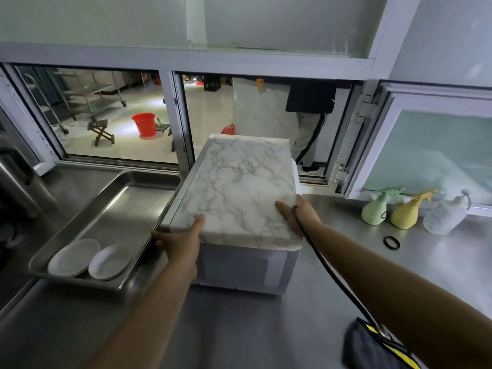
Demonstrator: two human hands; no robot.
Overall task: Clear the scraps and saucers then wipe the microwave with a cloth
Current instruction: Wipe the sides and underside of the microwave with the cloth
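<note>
The microwave [239, 198], its top and sides covered in a marble pattern, stands on the steel desk [332, 275] in front of an open serving window, with its glass door facing the person. Both hands are on it. The left hand [181, 241] grips the near left corner: the thumb lies flat on the top and the fingers curl down around the left side. The right hand [298, 214] lies on the near right edge of the top, thumb stretched across the marble surface, palm and fingers wrapped over the right side, where they are hidden. Both arms reach forward, nearly straight, from the bottom of the view. A black cord [327, 267] runs from the right wrist down along the forearm.

Just left of the microwave, a steel tray [119, 203] rests on the desk, and two white saucers [90, 258] lie side by side in its near end. A dark cloth [372, 347] with a yellow stripe lies near the right elbow. Three spray bottles [404, 211], green, yellow and clear, stand against the wall to the right, with a black ring [391, 242] on the desk before them.
</note>
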